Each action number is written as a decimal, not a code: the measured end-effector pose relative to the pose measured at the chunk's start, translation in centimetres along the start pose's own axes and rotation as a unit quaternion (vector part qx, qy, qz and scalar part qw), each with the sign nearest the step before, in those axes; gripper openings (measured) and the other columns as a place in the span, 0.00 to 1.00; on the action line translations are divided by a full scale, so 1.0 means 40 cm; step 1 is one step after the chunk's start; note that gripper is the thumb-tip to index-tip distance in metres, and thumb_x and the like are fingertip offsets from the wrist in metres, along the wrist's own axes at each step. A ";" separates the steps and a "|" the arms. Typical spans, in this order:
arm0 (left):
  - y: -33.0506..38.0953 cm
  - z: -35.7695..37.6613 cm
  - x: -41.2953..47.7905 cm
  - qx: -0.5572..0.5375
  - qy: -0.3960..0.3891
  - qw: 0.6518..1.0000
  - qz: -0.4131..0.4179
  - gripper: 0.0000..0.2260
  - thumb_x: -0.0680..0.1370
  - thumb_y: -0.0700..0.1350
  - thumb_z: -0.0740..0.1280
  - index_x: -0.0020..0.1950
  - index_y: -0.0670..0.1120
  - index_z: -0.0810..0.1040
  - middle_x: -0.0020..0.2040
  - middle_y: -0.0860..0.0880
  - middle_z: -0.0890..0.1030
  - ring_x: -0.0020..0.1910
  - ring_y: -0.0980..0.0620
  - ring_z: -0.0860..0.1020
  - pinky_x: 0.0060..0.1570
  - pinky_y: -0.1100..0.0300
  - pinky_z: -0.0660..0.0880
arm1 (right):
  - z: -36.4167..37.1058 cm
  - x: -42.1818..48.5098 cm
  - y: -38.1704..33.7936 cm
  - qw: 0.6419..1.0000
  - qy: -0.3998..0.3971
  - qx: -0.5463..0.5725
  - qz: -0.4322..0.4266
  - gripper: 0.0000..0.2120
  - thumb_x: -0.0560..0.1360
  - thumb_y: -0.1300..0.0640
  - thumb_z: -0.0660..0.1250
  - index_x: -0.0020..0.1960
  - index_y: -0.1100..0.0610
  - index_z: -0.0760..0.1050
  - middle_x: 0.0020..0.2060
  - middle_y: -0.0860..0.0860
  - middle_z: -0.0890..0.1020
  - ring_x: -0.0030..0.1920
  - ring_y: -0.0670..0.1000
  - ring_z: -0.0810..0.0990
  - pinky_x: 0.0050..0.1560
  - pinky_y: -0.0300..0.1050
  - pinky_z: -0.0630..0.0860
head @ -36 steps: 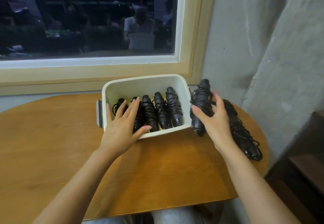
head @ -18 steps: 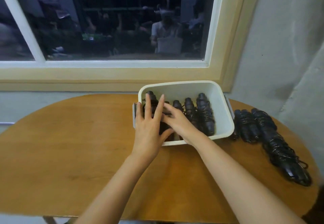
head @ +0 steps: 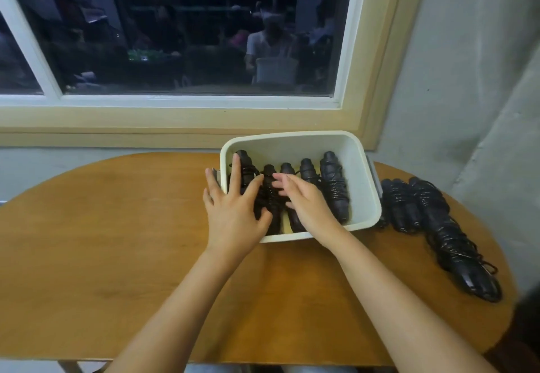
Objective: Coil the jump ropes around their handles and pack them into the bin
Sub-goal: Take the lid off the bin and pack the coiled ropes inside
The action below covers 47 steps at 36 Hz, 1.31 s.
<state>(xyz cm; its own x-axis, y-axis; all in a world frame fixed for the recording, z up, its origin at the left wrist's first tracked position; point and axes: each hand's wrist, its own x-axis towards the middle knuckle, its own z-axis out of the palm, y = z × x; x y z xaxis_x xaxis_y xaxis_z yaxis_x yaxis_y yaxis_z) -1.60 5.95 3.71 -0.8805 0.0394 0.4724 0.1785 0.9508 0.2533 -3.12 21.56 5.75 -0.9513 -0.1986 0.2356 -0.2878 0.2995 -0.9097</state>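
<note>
Bin [head: 362, 168]: white, at the table's [head: 102, 241] far edge, below the window.
Ropes in bin [head: 333, 185]: five black coiled bundles, side by side.
Left hand [head: 230, 212]: fingers spread, flat over the leftmost bundles.
Right hand [head: 306, 206]: open, fingers resting on the middle bundles.
Ropes outside [head: 423, 209]: coiled, right of the bin, near the table's right edge.

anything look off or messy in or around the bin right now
Nothing damaged or spilled. The bundles in the white bin lie neatly side by side. The coiled ropes on the table to its right look messier: loose cord loops stick out at their near end.
</note>
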 end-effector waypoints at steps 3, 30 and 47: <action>-0.002 -0.002 0.005 -0.001 0.000 1.000 0.000 0.27 0.76 0.55 0.66 0.75 0.57 0.67 0.82 0.49 0.45 0.76 0.28 0.41 0.70 0.32 0.55 | -0.061 -0.050 0.010 0.993 0.069 -0.064 -0.069 0.15 0.83 0.55 0.59 0.68 0.53 0.75 0.60 0.43 0.79 0.59 0.33 0.74 0.59 0.26 0.69; 0.004 -0.008 0.007 -0.009 -0.006 1.000 -0.018 0.26 0.75 0.56 0.66 0.73 0.57 0.70 0.82 0.49 0.48 0.76 0.29 0.44 0.69 0.32 0.56 | -0.428 -0.275 0.248 0.803 0.249 -0.424 0.337 0.45 0.75 0.44 0.71 0.81 0.52 0.46 0.64 0.59 0.73 0.59 0.60 0.76 0.43 0.48 0.70; 0.002 -0.010 0.003 0.000 -0.011 1.000 -0.005 0.28 0.74 0.57 0.65 0.75 0.57 0.68 0.82 0.49 0.46 0.76 0.29 0.42 0.69 0.32 0.57 | -0.278 -0.162 -0.045 0.968 0.235 0.089 0.020 0.33 0.72 0.54 0.76 0.71 0.45 0.65 0.60 0.41 0.79 0.59 0.39 0.78 0.60 0.42 0.74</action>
<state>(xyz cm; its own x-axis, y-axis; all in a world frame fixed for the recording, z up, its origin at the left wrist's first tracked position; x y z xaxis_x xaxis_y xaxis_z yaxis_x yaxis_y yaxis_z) -1.53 5.91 4.12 -0.8920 0.0375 0.4505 0.1698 0.9514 0.2569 2.34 32.70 9.68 -0.9181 0.2691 0.2911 -0.2665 0.1246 -0.9557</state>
